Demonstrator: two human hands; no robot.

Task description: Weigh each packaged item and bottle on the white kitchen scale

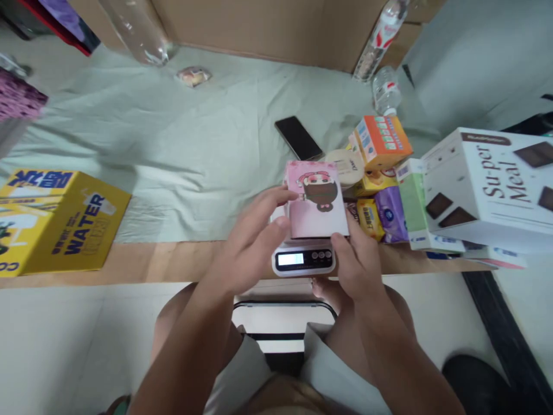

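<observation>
A pink box or notebook (317, 216) with a cartoon girl on its cover lies over the top of a white kitchen scale (276, 265). The scale's small display is lit, but its digits are too blurred to read. My right hand (358, 253) grips the lower right corner of the pink thing, thumb on the near edge and fingers along the side. At the left edge, my left hand (259, 236) has its fingers stretched out and thumb apart, the fingertips reaching over the cover. Just behind lies a black phone (298, 137).
A yellow carton (90, 225) stands at the left. On the right are an orange box (382, 141), a purple packet (391, 213), a yellow packet (370, 219) and a large white carton (488, 184). Plastic bottles (384, 89) and a wrapped snack (193, 76) lie toward the back.
</observation>
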